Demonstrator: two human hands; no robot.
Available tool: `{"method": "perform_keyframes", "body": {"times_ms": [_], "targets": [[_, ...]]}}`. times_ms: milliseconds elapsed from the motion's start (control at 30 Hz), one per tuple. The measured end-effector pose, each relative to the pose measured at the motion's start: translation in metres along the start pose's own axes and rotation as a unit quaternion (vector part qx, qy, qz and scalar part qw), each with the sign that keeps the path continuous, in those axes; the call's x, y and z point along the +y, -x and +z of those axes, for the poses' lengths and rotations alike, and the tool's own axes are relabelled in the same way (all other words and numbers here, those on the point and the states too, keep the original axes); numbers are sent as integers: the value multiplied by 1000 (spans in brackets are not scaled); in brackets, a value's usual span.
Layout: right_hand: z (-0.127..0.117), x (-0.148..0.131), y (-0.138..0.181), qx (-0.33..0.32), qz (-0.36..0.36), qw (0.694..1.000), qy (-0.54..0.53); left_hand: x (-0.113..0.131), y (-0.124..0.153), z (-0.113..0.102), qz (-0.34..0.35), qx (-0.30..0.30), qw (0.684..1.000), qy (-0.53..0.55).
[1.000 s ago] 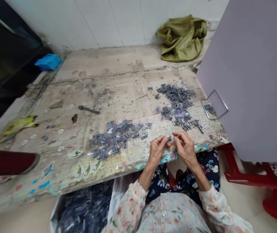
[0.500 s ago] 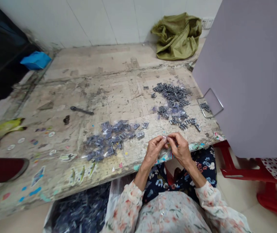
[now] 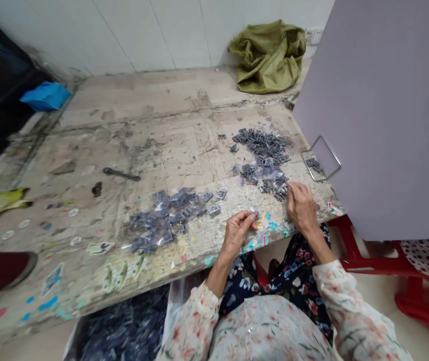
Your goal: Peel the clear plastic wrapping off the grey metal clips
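My left hand (image 3: pixel 237 231) is closed near the table's front edge, thumb and forefinger pinching a small clear plastic bag (image 3: pixel 254 213). Farther right, my right hand (image 3: pixel 303 206) has its fingertips drawn together at the near end of the loose small grey plastic parts (image 3: pixel 274 189); whatever lies between them is hidden. Behind these, a larger heap of the same grey parts (image 3: pixel 263 144) spreads out, with clear bags (image 3: pixel 270 170) among them. To the left of my left hand is a pile of bagged grey parts (image 3: pixel 165 215).
A worn table (image 3: pixel 177 150) carries a dark tool-like rod (image 3: pixel 121 174) and a dark red cylinder (image 3: pixel 2 271). An olive cloth sack (image 3: pixel 270 57) lies at the back. A grey panel (image 3: pixel 380 120) with a metal wire loop (image 3: pixel 339 165) borders the right. Below stands a container of bagged parts (image 3: pixel 124 326).
My right hand has parted from my left and moved right and away from me to the loose grey parts. My left hand stays nearly in place, still pinching the bag.
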State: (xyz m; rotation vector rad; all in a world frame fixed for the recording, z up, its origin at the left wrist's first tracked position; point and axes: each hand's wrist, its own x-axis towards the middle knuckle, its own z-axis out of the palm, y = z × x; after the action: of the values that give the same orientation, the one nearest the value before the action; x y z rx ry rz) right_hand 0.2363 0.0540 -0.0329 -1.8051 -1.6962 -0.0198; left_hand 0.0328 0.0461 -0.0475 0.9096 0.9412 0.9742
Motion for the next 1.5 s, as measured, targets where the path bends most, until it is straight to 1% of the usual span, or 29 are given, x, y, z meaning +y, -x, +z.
{"method": "perform_keyframes", "body": {"times_ms": [67,133,167,233,367,467,567,633,733,767,833,933,1033,1300,1400,1500], "targets": [[-1,20,-13,-40,-20,996,80,1,0,1,1,4,1000,2],[1,32,-21,-79,-50,988,122,2,0,2,-1,4,1000,1],[2,36,-23,-87,-61,986,132,3,0,2,-3,2,1000,0],[3,40,-24,-79,-70,986,131,4,0,2,-8,-4,1000,-1],[1,42,-15,-48,-63,994,73,4,-1,2,-20,-2,1000,-6],[-4,33,1,-43,-49,998,24,3,-3,2,-26,2,1000,-6],[-6,18,21,-39,-54,998,-15,3,-3,3,-29,3,1000,4],[-6,5,35,-35,-35,997,-61,4,-2,4,-23,4,1000,1],[-5,-15,50,-28,17,986,-163,6,0,6,-7,6,999,-31],[-4,-23,54,-25,24,981,-193,6,0,6,-4,7,999,-44],[-2,-37,59,-15,8,974,-224,5,0,6,-1,14,998,-63],[3,-53,65,-1,-49,978,-204,2,0,6,8,24,997,-70],[9,-60,69,-2,-82,983,-166,-1,-1,7,16,30,997,-62],[17,-59,76,16,-106,988,-108,0,0,6,-7,21,999,-31],[17,-58,76,17,-108,988,-107,0,-1,5,-8,15,999,-35],[16,-57,76,11,-112,987,-118,1,-1,4,-12,-9,999,-46]]}}
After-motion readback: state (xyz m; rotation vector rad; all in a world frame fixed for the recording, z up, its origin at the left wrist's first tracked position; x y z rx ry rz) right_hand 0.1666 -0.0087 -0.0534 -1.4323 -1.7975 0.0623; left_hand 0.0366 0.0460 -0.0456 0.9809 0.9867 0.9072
